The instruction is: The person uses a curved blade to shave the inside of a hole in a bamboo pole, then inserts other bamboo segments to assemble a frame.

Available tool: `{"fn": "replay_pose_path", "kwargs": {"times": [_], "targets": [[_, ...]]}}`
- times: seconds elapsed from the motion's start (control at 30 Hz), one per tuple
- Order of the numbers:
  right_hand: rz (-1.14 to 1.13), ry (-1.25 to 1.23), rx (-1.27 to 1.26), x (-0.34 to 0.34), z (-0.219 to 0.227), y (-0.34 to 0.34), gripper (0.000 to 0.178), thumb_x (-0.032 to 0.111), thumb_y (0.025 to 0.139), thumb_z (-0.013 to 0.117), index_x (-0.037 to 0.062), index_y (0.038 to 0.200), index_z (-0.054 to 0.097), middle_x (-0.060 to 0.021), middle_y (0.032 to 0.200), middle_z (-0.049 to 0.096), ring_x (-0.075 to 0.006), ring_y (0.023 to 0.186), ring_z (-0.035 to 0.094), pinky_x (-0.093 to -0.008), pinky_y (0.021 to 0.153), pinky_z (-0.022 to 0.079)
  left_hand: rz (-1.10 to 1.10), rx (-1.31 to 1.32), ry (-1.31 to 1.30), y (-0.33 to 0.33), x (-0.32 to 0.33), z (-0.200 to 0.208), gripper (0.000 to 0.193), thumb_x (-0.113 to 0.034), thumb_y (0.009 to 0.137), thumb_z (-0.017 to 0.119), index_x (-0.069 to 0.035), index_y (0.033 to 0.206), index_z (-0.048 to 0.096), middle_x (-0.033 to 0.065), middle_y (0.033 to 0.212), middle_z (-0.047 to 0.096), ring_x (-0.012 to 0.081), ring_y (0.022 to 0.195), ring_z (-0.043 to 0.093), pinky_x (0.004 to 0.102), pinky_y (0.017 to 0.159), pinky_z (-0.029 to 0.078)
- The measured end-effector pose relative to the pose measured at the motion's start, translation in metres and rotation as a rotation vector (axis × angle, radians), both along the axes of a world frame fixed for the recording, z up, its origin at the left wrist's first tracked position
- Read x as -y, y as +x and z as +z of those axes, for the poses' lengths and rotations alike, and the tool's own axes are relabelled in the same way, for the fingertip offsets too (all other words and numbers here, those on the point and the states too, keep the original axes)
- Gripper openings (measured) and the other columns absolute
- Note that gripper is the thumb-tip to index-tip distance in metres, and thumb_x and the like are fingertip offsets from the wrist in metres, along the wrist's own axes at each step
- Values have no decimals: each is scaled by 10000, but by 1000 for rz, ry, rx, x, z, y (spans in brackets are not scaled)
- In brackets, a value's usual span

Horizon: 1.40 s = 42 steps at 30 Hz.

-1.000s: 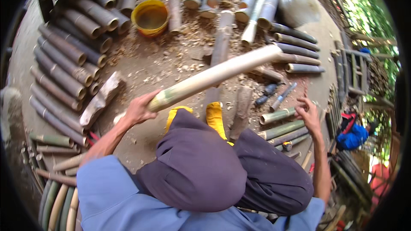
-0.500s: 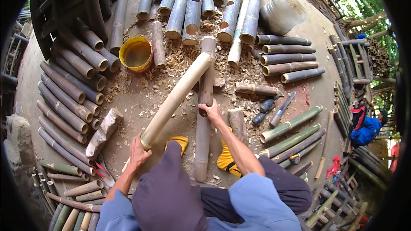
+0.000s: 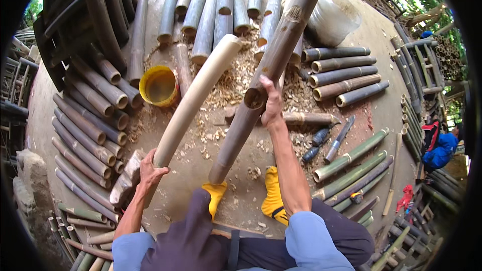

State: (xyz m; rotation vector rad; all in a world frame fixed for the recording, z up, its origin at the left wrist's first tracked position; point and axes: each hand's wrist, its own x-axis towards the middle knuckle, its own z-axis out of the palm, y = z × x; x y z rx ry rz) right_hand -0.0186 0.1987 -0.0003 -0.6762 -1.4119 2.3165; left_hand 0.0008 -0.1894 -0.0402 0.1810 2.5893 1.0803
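Observation:
My left hand [image 3: 151, 170] is wrapped round the lower end of a pale peeled pole [image 3: 193, 98], slightly bent, which slants up to the right. In my right hand [image 3: 272, 104] is a dark bamboo tube [image 3: 273, 52] with a hole cut in its wall near the middle. My thumb lies along its side, and the fingers are partly hidden behind it. The tube tilts, its far end up to the right, its near end above my yellow-covered left foot [image 3: 215, 198]. The pole and the tube are apart.
Wood chips [image 3: 208, 120] litter the ground. A yellow bucket [image 3: 159, 86] stands left of the pole. A knife [image 3: 340, 139] lies at right beside a dark bottle-like object [image 3: 317, 143]. Bamboo lengths [image 3: 80, 120] flank both sides. A whitish sack [image 3: 334, 17] sits at the back right.
My right hand has raised the dark bamboo tube off the ground and tilted its far end right. The pale pole has shifted left and no longer crosses the tube.

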Motion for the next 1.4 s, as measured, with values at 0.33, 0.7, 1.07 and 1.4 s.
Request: {"fn": "replay_pose_path", "kwargs": {"times": [0.33, 0.7, 1.07, 1.4], "targets": [[-94, -173, 406, 160, -92, 71, 656, 268, 680, 772, -9, 1168, 434, -126, 1026, 546, -214, 975, 535, -349, 803, 479, -189, 124, -57, -12, 24, -24, 714, -237, 492, 760, 16, 1132, 569, 165, 961, 651, 283, 892, 631, 348, 828, 484], [108, 85, 665, 194, -157, 123, 832, 431, 628, 799, -90, 1180, 460, -267, 1122, 591, -346, 1044, 587, -400, 921, 447, -326, 304, -45, 15, 39, -51, 763, -137, 640, 760, 17, 1317, 444, 218, 1242, 537, 318, 1143, 527, 352, 990, 390], [111, 136, 648, 185, -132, 123, 840, 447, 619, 805, -68, 1190, 466, -263, 1115, 597, -370, 1047, 585, -414, 921, 451, -284, 263, -64, 22, 29, -48, 741, -103, 622, 783, 9, 1291, 484, 193, 1246, 555, 286, 1164, 528, 344, 1005, 386], [126, 143, 637, 195, -139, 121, 870, 482, 615, 807, -58, 1201, 458, -257, 1103, 604, -367, 1041, 590, -415, 901, 464, -309, 223, -243, 20, 42, -51, 893, -295, 569, 827, -17, 1331, 451, 204, 1320, 469, 325, 1245, 428, 416, 1041, 335]]}}
